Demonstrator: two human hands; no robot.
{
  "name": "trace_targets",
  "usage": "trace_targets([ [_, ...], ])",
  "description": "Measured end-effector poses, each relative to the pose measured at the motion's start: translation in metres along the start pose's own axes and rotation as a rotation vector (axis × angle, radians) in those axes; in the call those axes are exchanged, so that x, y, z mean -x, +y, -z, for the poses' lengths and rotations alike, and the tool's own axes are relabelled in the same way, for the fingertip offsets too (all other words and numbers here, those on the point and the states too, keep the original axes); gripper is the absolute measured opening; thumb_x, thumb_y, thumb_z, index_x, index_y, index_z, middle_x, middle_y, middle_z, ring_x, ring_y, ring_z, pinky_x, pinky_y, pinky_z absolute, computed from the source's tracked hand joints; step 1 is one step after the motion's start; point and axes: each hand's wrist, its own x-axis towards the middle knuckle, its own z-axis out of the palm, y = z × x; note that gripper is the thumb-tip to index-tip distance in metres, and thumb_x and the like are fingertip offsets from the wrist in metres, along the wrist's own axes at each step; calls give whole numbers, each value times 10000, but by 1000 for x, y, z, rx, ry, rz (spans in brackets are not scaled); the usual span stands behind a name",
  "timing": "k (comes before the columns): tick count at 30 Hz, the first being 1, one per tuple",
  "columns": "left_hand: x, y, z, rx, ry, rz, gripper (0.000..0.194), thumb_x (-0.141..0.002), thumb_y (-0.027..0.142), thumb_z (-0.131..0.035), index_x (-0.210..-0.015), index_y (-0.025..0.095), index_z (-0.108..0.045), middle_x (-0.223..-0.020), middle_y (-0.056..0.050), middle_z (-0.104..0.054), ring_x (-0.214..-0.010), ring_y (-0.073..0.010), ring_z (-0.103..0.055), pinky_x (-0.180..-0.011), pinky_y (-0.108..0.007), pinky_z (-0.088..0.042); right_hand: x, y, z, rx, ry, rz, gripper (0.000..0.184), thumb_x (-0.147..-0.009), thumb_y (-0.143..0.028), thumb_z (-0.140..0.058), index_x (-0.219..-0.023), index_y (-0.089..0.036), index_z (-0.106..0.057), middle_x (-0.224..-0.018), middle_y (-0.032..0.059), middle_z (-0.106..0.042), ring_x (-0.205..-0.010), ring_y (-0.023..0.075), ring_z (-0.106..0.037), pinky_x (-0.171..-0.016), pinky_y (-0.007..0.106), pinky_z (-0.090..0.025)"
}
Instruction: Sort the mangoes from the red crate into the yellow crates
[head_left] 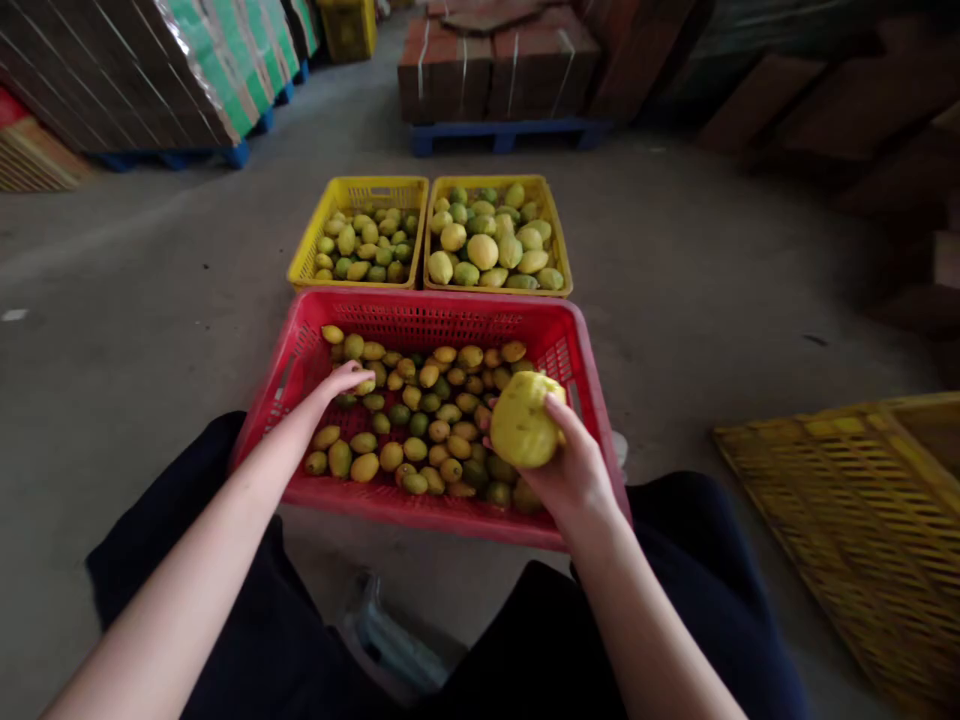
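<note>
A large yellow lemon (525, 420) with a few dark specks sits in my right hand (574, 465), thumb on its right side and fingertips showing at its left. It is held above the right part of a red plastic crate (427, 515). Inside that crate lie many small lemons (415, 449), yellow to dark green. At the crate's left side, my left hand (347, 378) reaches down with its fingers closed round a small lemon (366, 386). Part of that fruit is hidden by the hand.
Beyond the red crate stand two yellow crates of lemons, a left one (315, 235) and a right one (559, 240). A yellow slatted crate (862, 500) is at the right. Blue pallets with stacked boxes (446, 85) stand farther back on the concrete floor (675, 290).
</note>
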Motion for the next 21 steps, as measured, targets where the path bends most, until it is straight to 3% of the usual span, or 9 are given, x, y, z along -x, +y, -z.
trace_targets([
  [2,13,16,10,98,-40,54,369,-803,550,-507,-807,185,-555,-626,-3,-598,-588,-149,-570,-597,-263,-456,-4,8,-8,105,-69,-6,334,-704,-477,-662,-953,-261,-606,-845,29,-692,-800,228,-673,-658,350,-566],
  [4,41,26,9,300,-181,107,485,-809,641,-425,-723,181,-551,-561,-2,-564,-502,-122,-512,-553,-251,-438,-6,23,-16,209,-101,-2,354,-687,-456,-685,-959,-250,-593,-850,33,-687,-775,218,-672,-611,324,-560],
  [6,76,28,-2,526,-363,142,577,-802,705,-351,-654,178,-533,-495,3,-515,-426,-99,-427,-486,-233,-392,-4,45,-22,315,-86,-32,390,-648,-390,-740,-970,-240,-580,-848,24,-684,-719,188,-663,-545,274,-533],
  [8,108,25,-22,656,-455,140,592,-800,711,-339,-633,175,-528,-469,7,-496,-391,-89,-379,-433,-217,-340,1,71,-27,388,-74,-137,435,-590,-338,-788,-942,-217,-563,-795,16,-679,-650,169,-650,-511,255,-514],
  [11,138,11,-55,675,-401,108,583,-803,697,-376,-610,170,-530,-449,10,-490,-372,-86,-383,-387,-200,-284,11,106,-29,404,-106,-208,495,-532,-307,-821,-937,-193,-561,-789,20,-685,-630,174,-648,-512,273,-524],
  [14,148,-4,-77,608,-306,-14,653,-788,758,-350,-574,167,-528,-431,9,-482,-359,-85,-385,-366,-205,-261,22,123,-26,381,-120,-206,480,-537,-305,-822,-927,-192,-565,-810,15,-689,-633,153,-638,-518,249,-514],
  [17,153,-10,-83,576,-307,-124,677,-762,788,-368,-632,159,-585,-472,3,-518,-407,-101,-432,-407,-225,-325,31,125,-23,348,-84,-166,403,-589,-308,-802,-901,-190,-575,-794,20,-689,-654,152,-643,-533,234,-504],
  [21,164,-7,-78,644,-260,-292,476,-755,599,-603,-945,167,-662,-805,-28,-667,-757,-160,-594,-664,-256,-457,41,119,-22,330,-95,-132,339,-642,-331,-773,-895,-181,-604,-763,20,-678,-627,146,-630,-529,236,-499],
])
